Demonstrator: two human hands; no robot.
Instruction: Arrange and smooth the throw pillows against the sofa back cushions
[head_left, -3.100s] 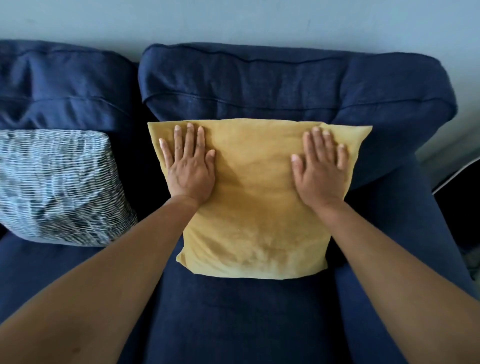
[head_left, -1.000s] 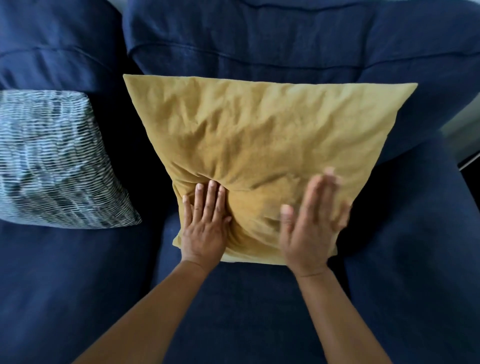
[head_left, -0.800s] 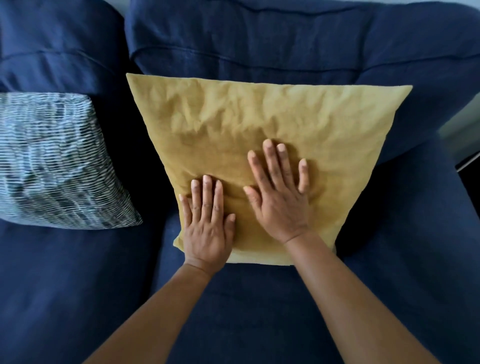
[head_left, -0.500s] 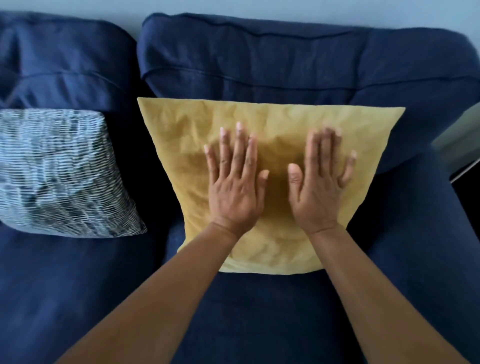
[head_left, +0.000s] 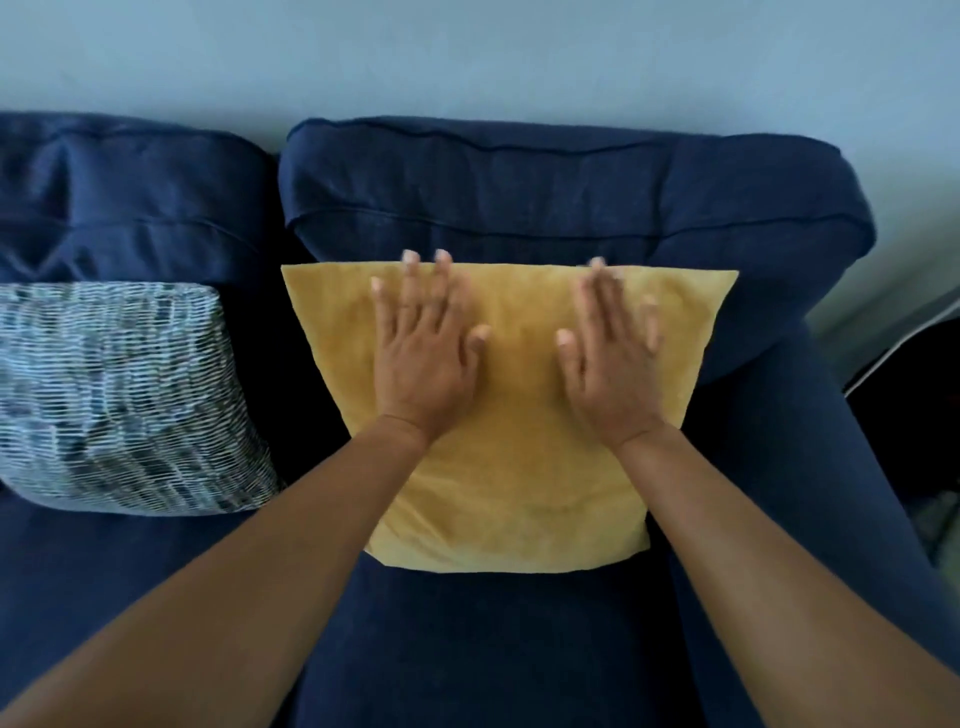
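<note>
Yellow pillow (head_left: 511, 467) propped against navy back cushion (head_left: 571, 197). Left hand (head_left: 423, 358), right hand (head_left: 608, 364) flat on pillow's upper half, fingers spread, gripping nothing. Patterned pillow (head_left: 119, 400) left of yellow pillow.

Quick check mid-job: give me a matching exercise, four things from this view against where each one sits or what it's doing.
Things:
1. yellow pillow
2. patterned pillow
3. left hand
4. right hand

Places:
A. flat on the yellow pillow, left half
B. leaning on the left back cushion
C. propped against the right back cushion
D. flat on the yellow pillow, right half

Pairs: 1-C, 2-B, 3-A, 4-D
</note>
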